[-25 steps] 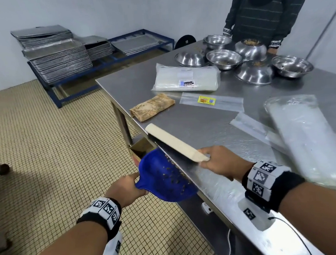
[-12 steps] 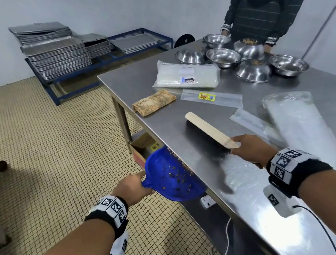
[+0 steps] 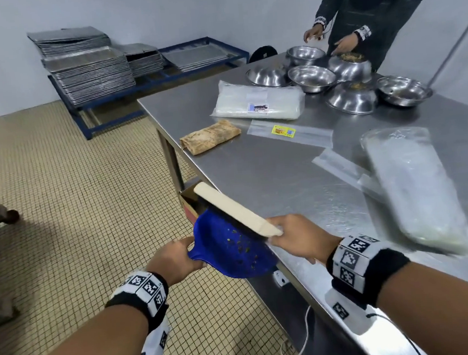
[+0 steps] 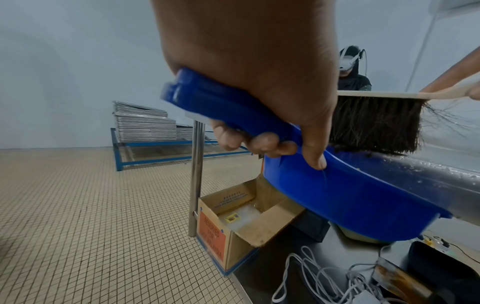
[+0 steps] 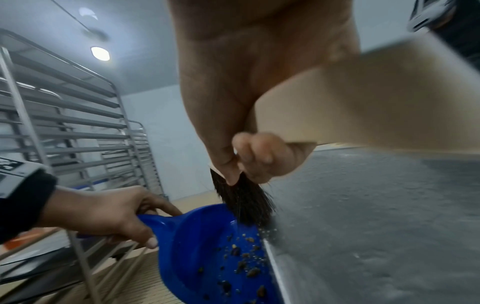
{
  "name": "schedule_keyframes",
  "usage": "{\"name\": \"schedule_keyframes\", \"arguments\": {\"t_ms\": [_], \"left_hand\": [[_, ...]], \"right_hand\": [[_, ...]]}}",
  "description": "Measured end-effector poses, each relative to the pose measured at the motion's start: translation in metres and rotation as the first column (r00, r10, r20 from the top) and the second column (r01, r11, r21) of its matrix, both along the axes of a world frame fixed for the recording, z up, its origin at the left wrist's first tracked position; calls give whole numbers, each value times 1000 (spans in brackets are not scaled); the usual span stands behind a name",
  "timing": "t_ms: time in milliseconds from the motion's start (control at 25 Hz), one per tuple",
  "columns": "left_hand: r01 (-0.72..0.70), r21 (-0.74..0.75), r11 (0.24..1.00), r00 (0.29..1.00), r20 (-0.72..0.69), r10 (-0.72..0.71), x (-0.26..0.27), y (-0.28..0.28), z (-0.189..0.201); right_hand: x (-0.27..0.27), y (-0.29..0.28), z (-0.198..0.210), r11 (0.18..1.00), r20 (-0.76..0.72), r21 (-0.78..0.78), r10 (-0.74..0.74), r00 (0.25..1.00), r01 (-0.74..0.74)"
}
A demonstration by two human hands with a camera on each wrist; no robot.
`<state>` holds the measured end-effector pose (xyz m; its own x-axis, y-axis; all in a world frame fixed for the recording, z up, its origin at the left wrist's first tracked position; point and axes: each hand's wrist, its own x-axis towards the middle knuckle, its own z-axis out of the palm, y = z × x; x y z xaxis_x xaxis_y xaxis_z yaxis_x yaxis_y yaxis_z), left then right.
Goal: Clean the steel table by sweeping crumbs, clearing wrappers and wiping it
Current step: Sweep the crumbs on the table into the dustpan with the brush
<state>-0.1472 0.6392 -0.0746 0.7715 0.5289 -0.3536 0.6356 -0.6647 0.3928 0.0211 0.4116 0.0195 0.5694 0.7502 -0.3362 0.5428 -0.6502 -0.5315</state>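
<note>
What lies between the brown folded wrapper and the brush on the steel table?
Nothing: in the head view the steel table is bare between the brown wrapper and the brush.

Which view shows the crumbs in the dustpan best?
The right wrist view: it looks down into the dustpan, with the crumbs large. The head view shows them as small specks; the left wrist view sees only the pan's underside.

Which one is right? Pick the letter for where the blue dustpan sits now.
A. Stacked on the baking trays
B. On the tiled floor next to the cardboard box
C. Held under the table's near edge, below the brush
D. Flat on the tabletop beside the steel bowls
C: the left hand grips the blue dustpan against the steel table edge, while the right hand holds the brush above it.
</note>
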Motion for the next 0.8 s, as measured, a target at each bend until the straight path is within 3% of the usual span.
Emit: {"name": "schedule_keyframes", "arguments": {"t_ms": [200,440,600,800], "left_hand": [[-64,-4,998,998,-15,64,-8,-18,-2],[-65,-17,998,998,-24,64,-5,-13,0],[-47,-19,999,999,-22,46,-2,-5,0],[-18,-6,1000,1000,-20,17,2,-1,-4]], "right_hand": [[13,4,11,999,24,-11,38,999,-38],[59,15,48,984,221,-154,119,968,-86],[76,24,35,960,327,-265,178,928,-91],[68,24,25,951,324,-290,199,925,-103]]}}
